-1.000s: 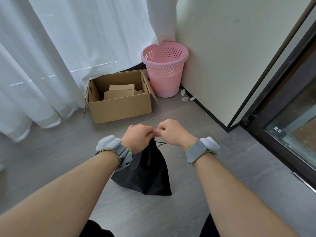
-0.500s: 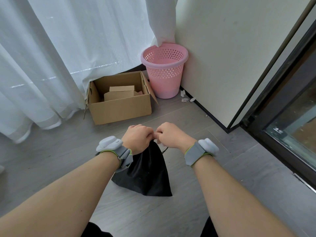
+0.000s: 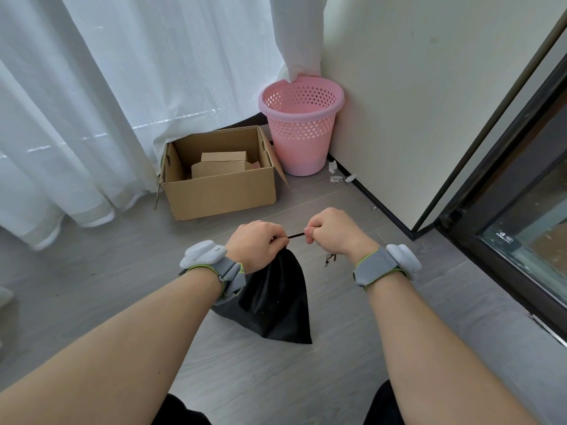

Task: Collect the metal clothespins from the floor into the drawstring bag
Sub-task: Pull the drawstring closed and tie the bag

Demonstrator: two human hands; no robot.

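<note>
A black drawstring bag [image 3: 276, 299] hangs from my hands with its bottom resting on the grey floor. My left hand [image 3: 256, 245] is closed around the gathered neck of the bag. My right hand [image 3: 329, 230] is closed on the black drawstring [image 3: 296, 236], which runs taut between the two hands. The cord's loose knotted end [image 3: 330, 258] dangles below my right wrist. The bag's mouth is hidden under my left hand. No metal clothespins show on the floor.
An open cardboard box [image 3: 221, 191] with smaller boxes inside stands ahead, a pink perforated bin [image 3: 300, 133] beside it in the corner. White curtains [image 3: 122, 87] hang at left, a wall and dark door frame [image 3: 503, 185] at right. Paper scraps [image 3: 337, 176] lie by the bin.
My hands, which were touching, have moved apart; the right hand has pulled to the right and a short taut length of drawstring now shows between them.
</note>
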